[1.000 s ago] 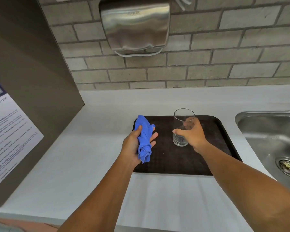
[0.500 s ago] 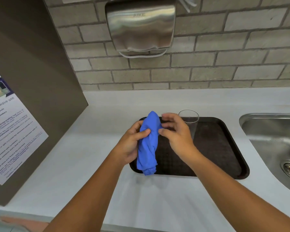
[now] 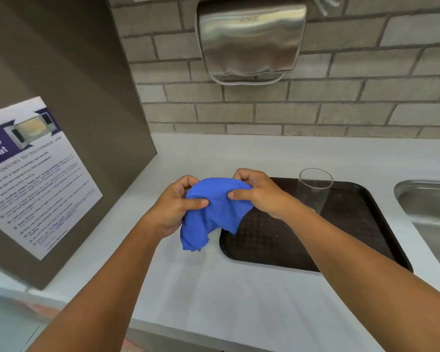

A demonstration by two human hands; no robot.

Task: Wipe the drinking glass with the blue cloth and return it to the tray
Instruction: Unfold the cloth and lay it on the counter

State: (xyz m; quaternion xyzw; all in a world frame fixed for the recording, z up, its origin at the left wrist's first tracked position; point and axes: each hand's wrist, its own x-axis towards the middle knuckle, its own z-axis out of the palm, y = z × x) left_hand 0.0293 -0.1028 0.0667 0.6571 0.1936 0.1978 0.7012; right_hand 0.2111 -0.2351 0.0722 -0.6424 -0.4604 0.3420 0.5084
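Both of my hands hold the blue cloth [image 3: 215,212] in the air, just left of the dark brown tray [image 3: 346,235]. My left hand [image 3: 174,207] pinches its left edge and my right hand [image 3: 261,193] pinches its right edge, so the cloth is stretched between them and hangs down. The clear drinking glass [image 3: 315,189] stands upright at the back of the tray, to the right of my right hand and apart from it. My right forearm hides the lower part of the glass.
A steel sink [image 3: 432,214] lies right of the tray. A metal hand dryer [image 3: 250,39] hangs on the brick wall above. A brown side panel with a microwave notice [image 3: 33,174] bounds the white counter [image 3: 226,295] on the left.
My right hand let go of the glass, which stays on the tray, and moved left to take the cloth. Both hands have drawn the bunched cloth apart, leftward off the tray.
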